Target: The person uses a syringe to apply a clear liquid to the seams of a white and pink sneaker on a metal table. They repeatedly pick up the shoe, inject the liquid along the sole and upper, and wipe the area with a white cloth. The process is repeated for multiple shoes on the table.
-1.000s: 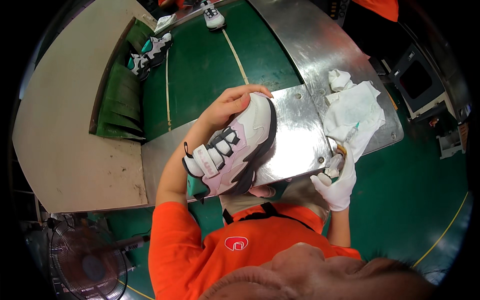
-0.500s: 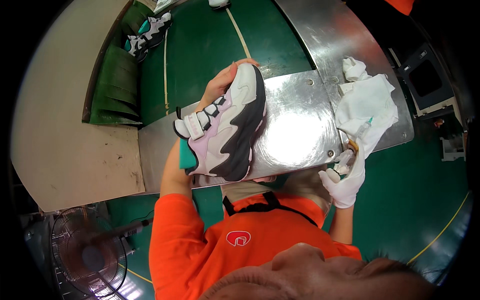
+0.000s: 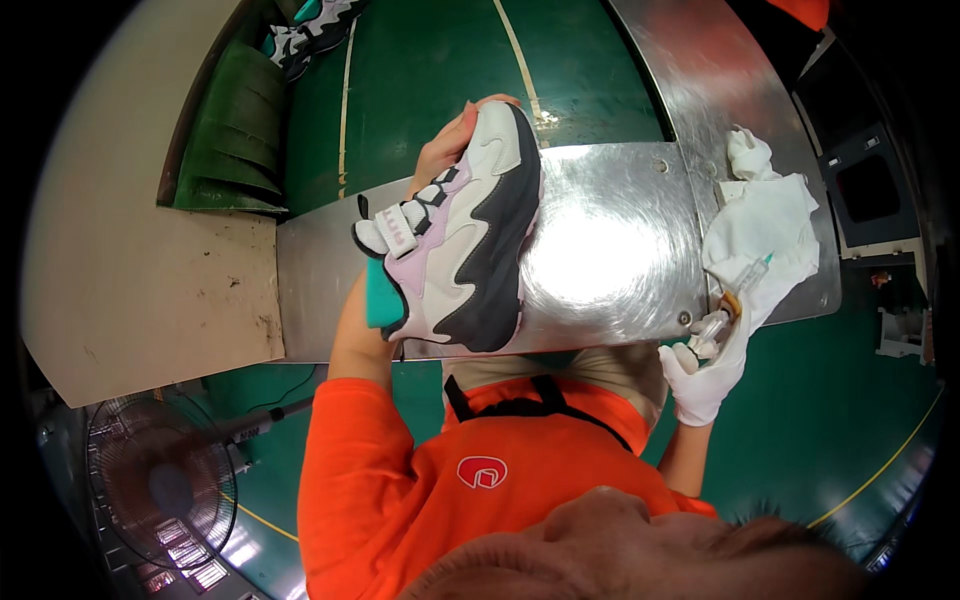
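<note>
A white, lilac and black sneaker with a teal insert at its heel opening is held tilted over the near edge of the metal table, its side and sole edge turned up. My bare left hand is closed round the toe end from behind. Most of its fingers are hidden by the shoe. At the table's right edge my right hand, in a white glove, is closed on a clear syringe with a teal tip. The tip points away over a white cloth lying on the metal.
Beyond the metal plate lies a green conveyor belt with pale lines. More sneakers rest on its far left, near a green strip curtain. A beige panel stands left, a fan lower left, a dark machine right.
The view has shifted slightly, so the far sneakers sit higher and one has left the picture. The sneaker in my left hand is turned slightly more upright. Both hands keep their hold.
</note>
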A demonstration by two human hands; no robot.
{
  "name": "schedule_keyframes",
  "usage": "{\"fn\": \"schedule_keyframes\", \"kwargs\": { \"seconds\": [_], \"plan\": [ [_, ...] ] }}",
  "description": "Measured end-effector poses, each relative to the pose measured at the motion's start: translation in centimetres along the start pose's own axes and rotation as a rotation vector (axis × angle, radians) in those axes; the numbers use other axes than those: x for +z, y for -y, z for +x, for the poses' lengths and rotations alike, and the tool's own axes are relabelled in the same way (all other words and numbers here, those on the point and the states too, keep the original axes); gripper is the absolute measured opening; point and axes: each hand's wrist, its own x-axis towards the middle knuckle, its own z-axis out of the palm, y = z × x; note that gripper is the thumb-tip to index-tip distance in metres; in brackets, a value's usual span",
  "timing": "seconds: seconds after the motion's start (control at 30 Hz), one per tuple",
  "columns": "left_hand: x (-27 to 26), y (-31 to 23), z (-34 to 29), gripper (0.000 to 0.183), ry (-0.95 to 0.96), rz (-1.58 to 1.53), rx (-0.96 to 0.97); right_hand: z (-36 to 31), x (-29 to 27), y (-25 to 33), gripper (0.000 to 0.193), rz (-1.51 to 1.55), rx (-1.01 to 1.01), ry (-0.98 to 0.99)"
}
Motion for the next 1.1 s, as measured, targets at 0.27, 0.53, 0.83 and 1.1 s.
{"fn": "schedule_keyframes", "kwargs": {
  "seconds": [0.27,0.53,0.83,1.1],
  "plan": [
    [-0.5,-0.4,0.6,0.050,-0.018,0.232,0.005,0.5,0.6,0.2,0.100,-0.008,-0.093,-0.032],
    [0.7,-4.6,5.7,0.033,-0.118,0.722,0.146,3.3,2.9,0.0,0.099,-0.237,-0.167,-0.129],
    [-14.2,-14.7,28.1,0.040,-1.022,0.575,0.841,-0.8,3.2,-7.7,0.110,-0.269,-0.037,-0.103],
    [-11.4,1.8,45.5,0.055,-1.194,0.322,0.353,2.5,3.6,-1.1,0.107,-0.291,0.097,-0.143]
  ]
}}
